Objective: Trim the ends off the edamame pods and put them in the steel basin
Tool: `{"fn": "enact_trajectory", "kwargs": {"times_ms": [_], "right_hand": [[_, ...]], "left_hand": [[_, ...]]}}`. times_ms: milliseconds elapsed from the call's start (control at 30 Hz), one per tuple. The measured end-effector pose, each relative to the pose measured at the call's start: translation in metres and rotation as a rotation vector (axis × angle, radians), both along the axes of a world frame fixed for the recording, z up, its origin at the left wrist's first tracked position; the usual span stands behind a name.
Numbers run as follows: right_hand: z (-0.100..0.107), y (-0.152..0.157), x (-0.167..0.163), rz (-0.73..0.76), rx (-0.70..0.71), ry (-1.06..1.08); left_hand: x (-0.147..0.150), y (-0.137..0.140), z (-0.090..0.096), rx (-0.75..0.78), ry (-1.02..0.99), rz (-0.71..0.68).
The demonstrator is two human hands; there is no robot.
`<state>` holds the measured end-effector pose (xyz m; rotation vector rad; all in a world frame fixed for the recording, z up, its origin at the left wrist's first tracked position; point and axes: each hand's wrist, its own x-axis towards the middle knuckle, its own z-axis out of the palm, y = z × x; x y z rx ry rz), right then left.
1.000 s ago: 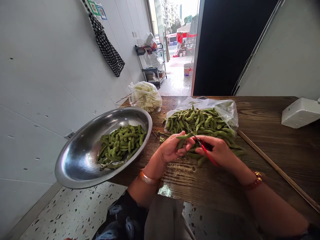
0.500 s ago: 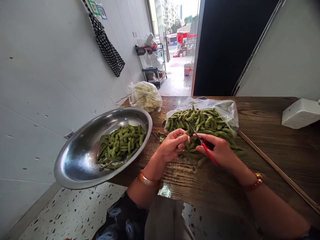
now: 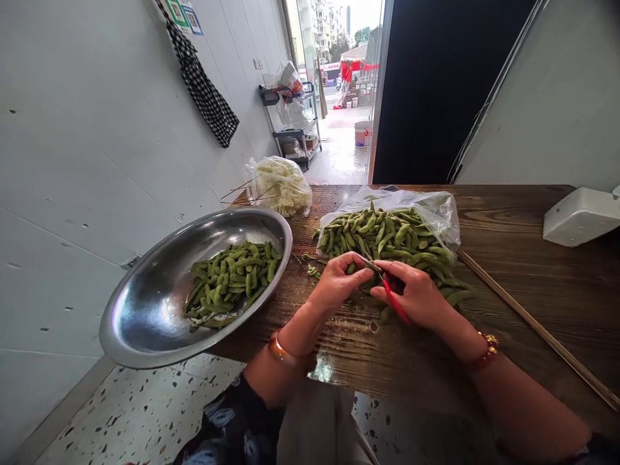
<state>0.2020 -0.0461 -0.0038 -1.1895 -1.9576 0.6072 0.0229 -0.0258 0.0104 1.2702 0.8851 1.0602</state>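
My right hand (image 3: pixel 411 294) is closed round a pair of red-handled scissors (image 3: pixel 394 300), their blades pointing left toward my left fingers. In my left hand (image 3: pixel 341 281), thumb and fingers pinch an edamame pod, mostly covered by the fingers, right by the blades. Beyond both hands, a heap of edamame pods (image 3: pixel 387 232) spills from a clear plastic bag (image 3: pixel 443 213) onto the wooden table (image 3: pixel 339 342). To the left, a wide steel bowl (image 3: pixel 145 323) leans at a tilt, with a pile of pods (image 3: pixel 237 274) inside it.
A clear bag of cauliflower (image 3: pixel 281 187) with thin sticks poking out stands at the table's far left. Long wooden sticks (image 3: pixel 533 323) lie diagonally on the right, near a white box (image 3: pixel 581 216). Small green trimmings (image 3: pixel 314 271) lie between bowl and heap.
My hands have come closer together, and the scissor blades have swung left to my left fingertips. The pod in my left hand is now more hidden. The view has shifted slightly.
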Motion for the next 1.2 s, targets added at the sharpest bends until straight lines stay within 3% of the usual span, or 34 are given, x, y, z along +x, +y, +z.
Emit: {"fn": "enact_trajectory", "kwargs": {"times_ms": [300, 1000, 1200], "right_hand": [[-0.005, 0.000, -0.002, -0.029, 0.046, -0.035], [0.006, 0.001, 0.000, 0.070, -0.104, -0.074], [0.006, 0.002, 0.002, 0.008, -0.195, 0.057]], "left_hand": [[0.001, -0.001, -0.002, -0.099, -0.036, -0.025], [-0.010, 0.006, 0.001, -0.167, 0.014, -0.035], [-0.012, 0.014, 0.000, -0.216, -0.240, 0.128]]}}
